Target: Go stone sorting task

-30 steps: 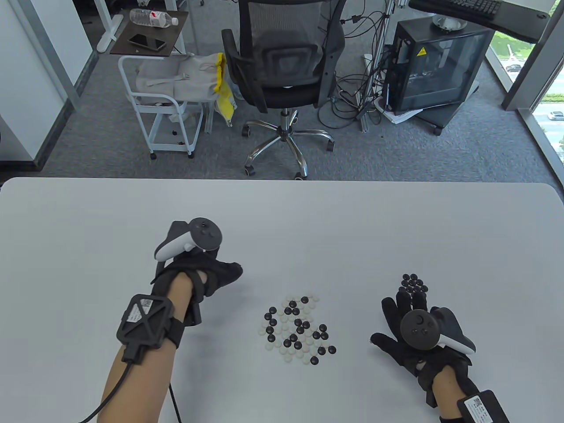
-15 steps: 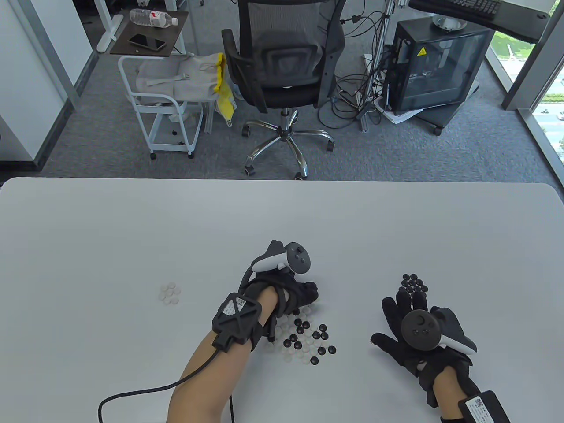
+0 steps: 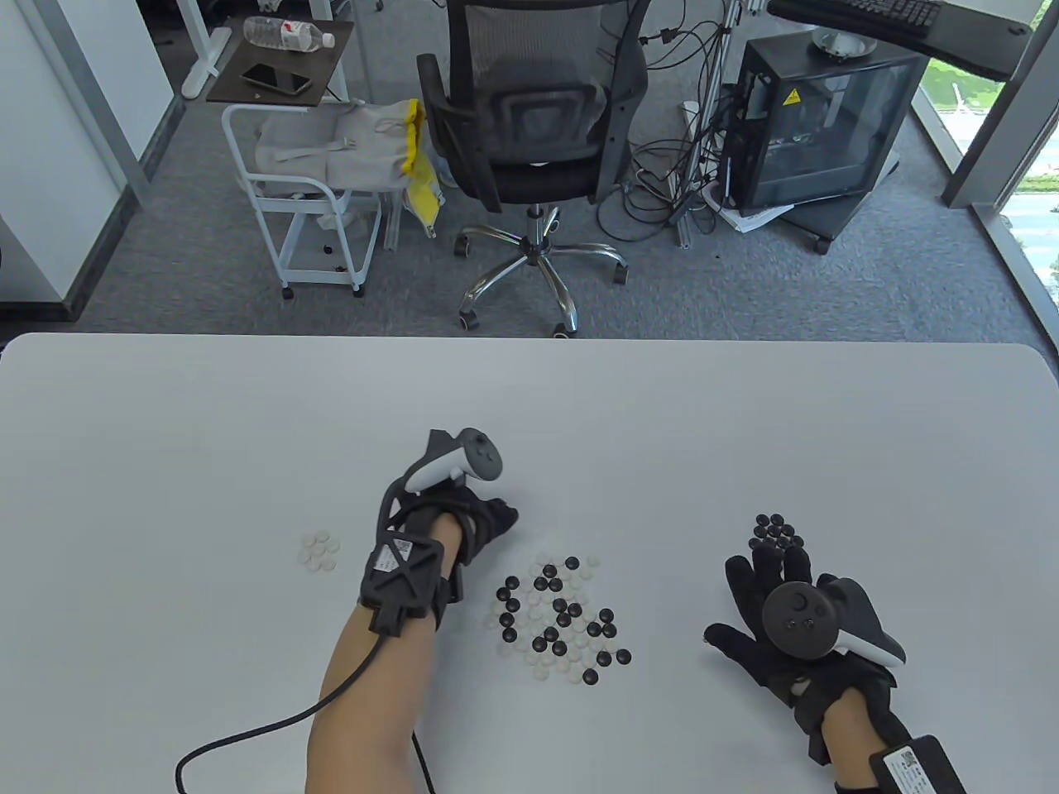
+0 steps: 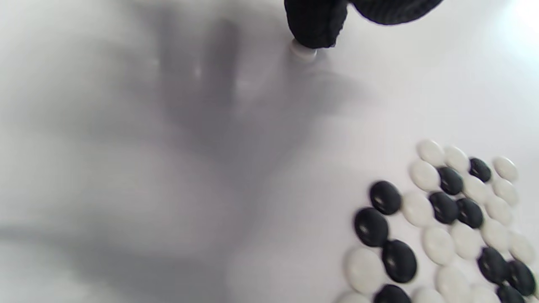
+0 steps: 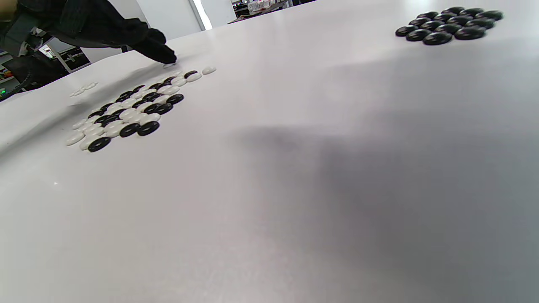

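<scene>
A mixed pile of black and white Go stones [image 3: 558, 616] [image 4: 442, 223] lies on the white table [image 3: 579, 413]. A small group of white stones [image 3: 318, 550] sits to its left, and a cluster of black stones [image 3: 773, 531] [image 5: 448, 24] to its right. My left hand [image 3: 500, 517] is just up and left of the mixed pile. One of its fingertips [image 4: 313, 21] presses a single white stone [image 4: 302, 51] onto the table. My right hand [image 3: 769, 591] lies flat with its fingers spread, just below the black cluster, and holds nothing.
A black cable [image 3: 248, 736] trails from my left wrist over the table's near-left part. Beyond the far edge stand an office chair [image 3: 529, 107], a white cart [image 3: 306, 190] and a computer case [image 3: 819, 124].
My left hand went from the white group to the mixed pile and has now drawn back to the left with a white stone under a fingertip. The right hand barely shifted.
</scene>
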